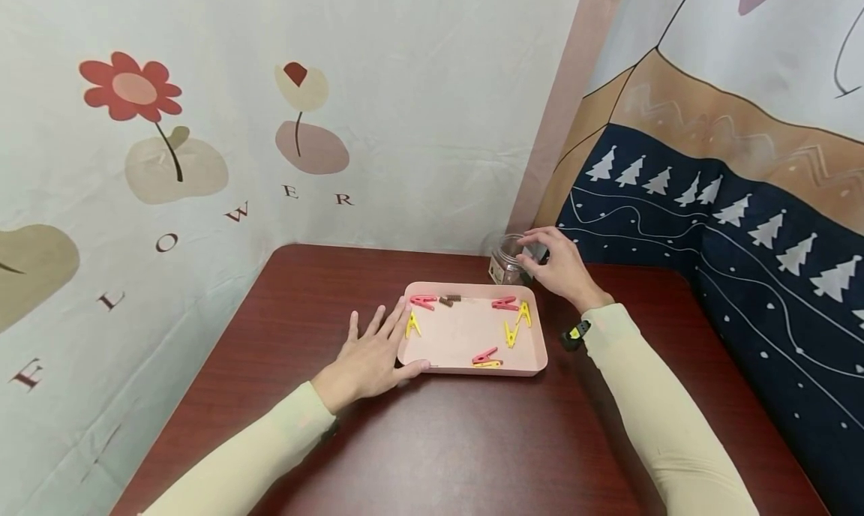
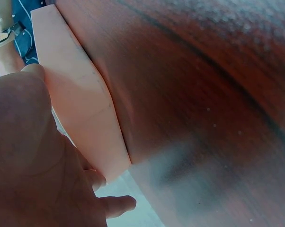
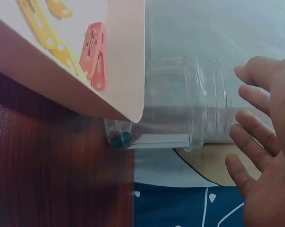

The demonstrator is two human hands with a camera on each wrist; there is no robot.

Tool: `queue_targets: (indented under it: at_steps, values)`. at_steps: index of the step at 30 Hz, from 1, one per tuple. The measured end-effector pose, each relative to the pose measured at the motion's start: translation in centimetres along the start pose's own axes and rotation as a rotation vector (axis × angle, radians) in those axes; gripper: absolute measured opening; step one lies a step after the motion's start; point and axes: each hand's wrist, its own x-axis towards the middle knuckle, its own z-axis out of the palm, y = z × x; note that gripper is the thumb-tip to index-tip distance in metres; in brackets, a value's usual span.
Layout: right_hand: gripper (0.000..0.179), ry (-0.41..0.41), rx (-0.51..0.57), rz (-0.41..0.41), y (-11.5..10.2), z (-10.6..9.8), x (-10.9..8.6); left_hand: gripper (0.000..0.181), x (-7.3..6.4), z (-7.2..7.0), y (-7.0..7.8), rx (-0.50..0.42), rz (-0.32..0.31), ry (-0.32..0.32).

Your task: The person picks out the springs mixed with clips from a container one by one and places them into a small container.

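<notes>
My left hand [image 1: 370, 358] rests at the left edge of a pink tray [image 1: 466, 337], fingers spread, thumb along the front rim. In the tray lie several pink clothespins [image 1: 505, 304] and yellow clothespins [image 1: 511, 334], plus small dark coiled springs [image 1: 446, 301] near the back. Behind the tray's back right corner stands a clear lidless jar [image 1: 502, 264]. My right hand [image 1: 559, 267] is beside its mouth, fingers loosely bent and holding nothing. The right wrist view shows a gap between the fingers and jar, and a small dark green thing [image 3: 121, 138] at the jar's bottom.
Tray and jar stand on a dark red-brown wooden table [image 1: 445, 441]. A white curtain [image 1: 418, 111] with flower prints hangs behind it. On the right hangs a navy cloth [image 1: 763, 276] with white trees.
</notes>
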Motion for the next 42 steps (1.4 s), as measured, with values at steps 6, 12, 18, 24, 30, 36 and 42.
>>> queue_targets:
  at_steps: [6,12,18,24,30,36,42]
  values:
    - [0.037,-0.005,0.009,-0.028,-0.3,0.2,-0.1,0.114,0.0,0.0,0.0,-0.004,0.002,-0.001]
    - [0.036,-0.011,0.037,-0.049,-0.3,0.5,-0.1,0.114,0.0,0.0,0.0,-0.005,0.004,0.002]
    - [0.037,-0.007,0.115,-0.095,1.0,1.2,0.2,0.115,0.0,0.0,0.1,-0.009,0.001,0.005]
    - [0.034,-0.014,0.048,-0.068,-0.9,1.2,-0.1,0.115,0.0,0.1,0.0,-0.007,0.001,0.005]
    - [0.034,-0.037,0.042,-0.054,-1.7,1.4,-0.2,0.115,0.0,0.2,-0.1,-0.005,0.005,0.010]
    - [0.036,-0.046,0.042,-0.085,-2.2,1.8,-0.2,0.115,-0.1,0.2,-0.1,-0.009,0.007,0.014]
    - [0.037,-0.067,0.049,-0.107,-2.8,2.2,-0.2,0.114,-0.2,0.1,0.0,-0.009,0.007,0.016]
